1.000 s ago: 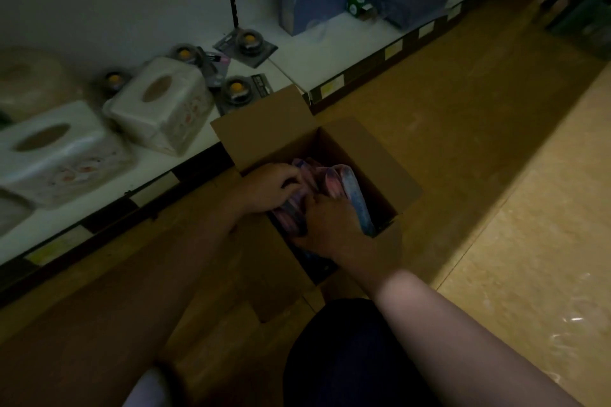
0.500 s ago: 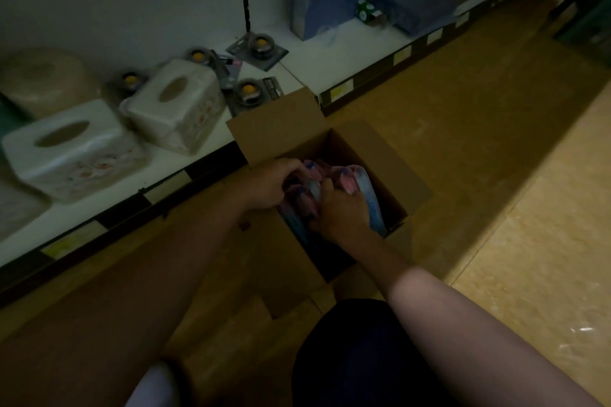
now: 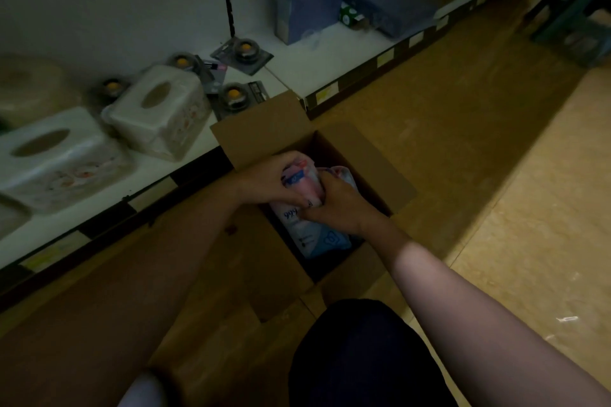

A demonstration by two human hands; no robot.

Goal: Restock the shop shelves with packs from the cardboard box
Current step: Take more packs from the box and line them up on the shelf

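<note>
fingers (image 3: 287, 159) of both hands curl round a pack (image 3: 305, 179) at the mouth of the cardboard box (image 3: 261, 129), left hand (image 3: 264, 182) over its top, right hand (image 3: 339, 206) at its side. it looks light, squashy and slick; best held by both ends.

The cardboard box (image 3: 380, 172) was matt brown paperboard, its flaps dull and slightly rough. Inside it, the pack (image 3: 305, 180) was soft plastic film, glossy and crinkled. Left of the box, the shelf (image 3: 334, 53) looked smooth and white, and the tissue boxes (image 3: 155, 116) on it wore a shiny clear wrap. The floor (image 3: 463, 116) under the box was smooth with a faint sheen.
</note>
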